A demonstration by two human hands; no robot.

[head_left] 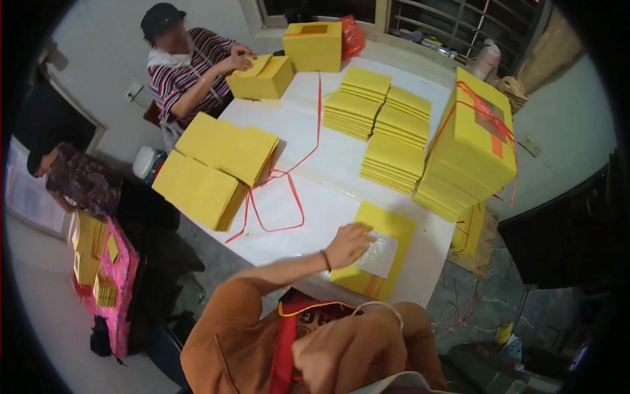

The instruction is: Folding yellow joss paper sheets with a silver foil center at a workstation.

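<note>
On the table's near edge lies a flat yellow paper piece (401, 238) with a shiny, whitish, see-through patch (380, 259) on it and orange markings at its near end. My left hand (350, 245) rests on this piece, its fingers stretched out flat at the patch's edge; a dark beaded bracelet circles the wrist. Close to the camera, my right hand (354, 349) is raised in front of my chest, away from the table. Its fingers are curled in, and what they hold, if anything, is hidden.
Yellow flat stacks (394, 157) stand beyond, beside a tall tied yellow bundle (472, 141). Red ribbon (303, 210) trails near more yellow stacks (213, 171). A co-worker (187, 72) handles a yellow bundle (262, 77); another person (82, 177) stands by a pink-covered table (125, 262).
</note>
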